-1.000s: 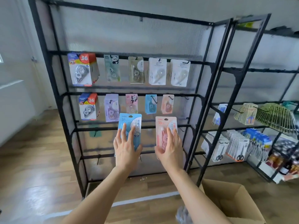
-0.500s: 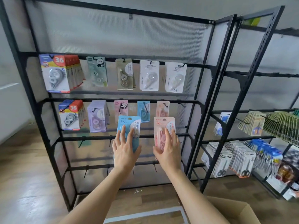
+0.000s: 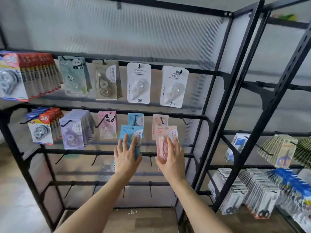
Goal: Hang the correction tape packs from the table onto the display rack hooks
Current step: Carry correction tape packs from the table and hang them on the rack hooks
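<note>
Packs had risen against the rack (image 3: pixel 225 78), left hand (image 3: pixel 126 158) clasped blue pack (image 3: pixel 130 133), right hand (image 3: pixel 171 158) clasped pink pack (image 3: pixel 165 134), both marked 36

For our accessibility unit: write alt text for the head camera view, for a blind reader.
A person holds two correction tape packs up to a black display rack: a blue pack in the left hand, a pink pack in the right hand, just below matching hung packs. Lower hooks are bare.
</note>
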The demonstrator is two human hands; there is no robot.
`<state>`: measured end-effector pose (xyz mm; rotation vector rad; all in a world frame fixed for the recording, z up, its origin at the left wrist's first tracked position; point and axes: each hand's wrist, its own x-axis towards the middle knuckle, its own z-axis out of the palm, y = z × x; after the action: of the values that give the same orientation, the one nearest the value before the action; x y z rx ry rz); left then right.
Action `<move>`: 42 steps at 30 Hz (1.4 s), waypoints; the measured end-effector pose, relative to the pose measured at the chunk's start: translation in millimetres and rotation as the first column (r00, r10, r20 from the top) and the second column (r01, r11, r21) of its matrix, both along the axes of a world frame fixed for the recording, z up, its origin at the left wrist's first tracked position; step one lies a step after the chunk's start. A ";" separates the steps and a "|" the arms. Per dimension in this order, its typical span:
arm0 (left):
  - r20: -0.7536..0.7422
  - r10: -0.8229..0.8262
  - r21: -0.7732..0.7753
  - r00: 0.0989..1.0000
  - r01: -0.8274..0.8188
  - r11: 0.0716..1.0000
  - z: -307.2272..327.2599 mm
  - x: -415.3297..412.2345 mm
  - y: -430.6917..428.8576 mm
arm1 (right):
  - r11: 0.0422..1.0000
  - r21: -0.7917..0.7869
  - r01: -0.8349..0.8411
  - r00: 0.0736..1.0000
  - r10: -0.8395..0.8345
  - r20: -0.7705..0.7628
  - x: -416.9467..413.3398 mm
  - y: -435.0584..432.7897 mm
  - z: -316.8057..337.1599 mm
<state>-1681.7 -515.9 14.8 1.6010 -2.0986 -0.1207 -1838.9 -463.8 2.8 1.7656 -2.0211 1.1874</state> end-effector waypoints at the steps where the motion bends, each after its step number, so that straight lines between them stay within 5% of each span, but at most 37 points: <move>1: 0.008 0.005 0.006 1.000 -0.005 1.000 -2.3 -3.4 -5.0 | 1.000 0.003 -0.008 1.000 0.008 -0.004 -3.5 -4.7 -1.3; 17: -0.114 -0.097 -0.160 0.989 0.078 0.984 -53.8 -9.0 -49.0 | 1.000 -0.005 0.022 1.000 -0.022 0.003 -15.6 -72.5 -14.7; 28: -0.034 -0.101 0.103 0.994 0.104 0.989 -36.0 -20.6 -106.8 | 0.999 0.041 0.029 1.000 -0.029 0.009 -20.7 -91.9 -28.7; 42: 0.020 -0.060 0.150 0.998 0.056 0.987 -41.9 -49.0 -188.1 | 1.000 -0.018 0.021 1.000 -0.021 -0.010 -44.4 -147.0 -34.7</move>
<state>-1730.7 -704.0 -27.1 1.6337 -2.2013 -0.2866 -1883.3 -610.8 -31.9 1.7343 -2.0124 1.1838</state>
